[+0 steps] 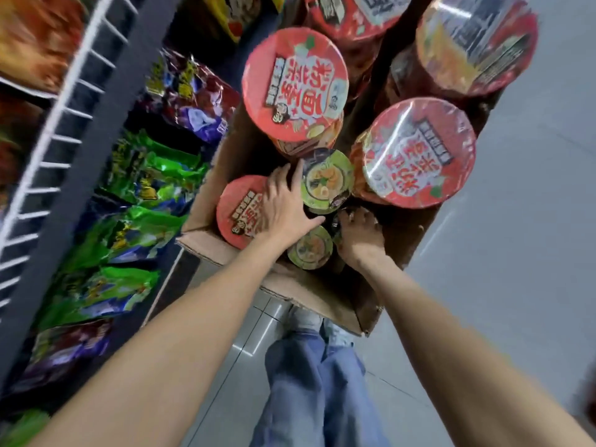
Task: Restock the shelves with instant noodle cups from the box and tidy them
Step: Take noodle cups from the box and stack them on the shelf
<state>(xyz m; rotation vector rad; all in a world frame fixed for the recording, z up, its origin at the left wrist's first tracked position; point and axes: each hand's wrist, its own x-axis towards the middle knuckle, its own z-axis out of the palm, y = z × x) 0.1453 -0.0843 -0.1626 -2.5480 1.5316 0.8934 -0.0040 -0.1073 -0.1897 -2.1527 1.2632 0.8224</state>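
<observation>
While both hands reach into the box [225, 253], the left hand [283, 208] lies flat, fingers spread wide, its thumb touching the green cup [327, 180] at its 2 o'clock. That cup stands upright, lid up. The right hand [359, 235] curls down into a dark gap; I cannot tell what it holds. The left hand is nearer.

One head-worn camera looked steeply down from close above the cardboard box [322, 298], shelving [80, 150] at its left.
</observation>
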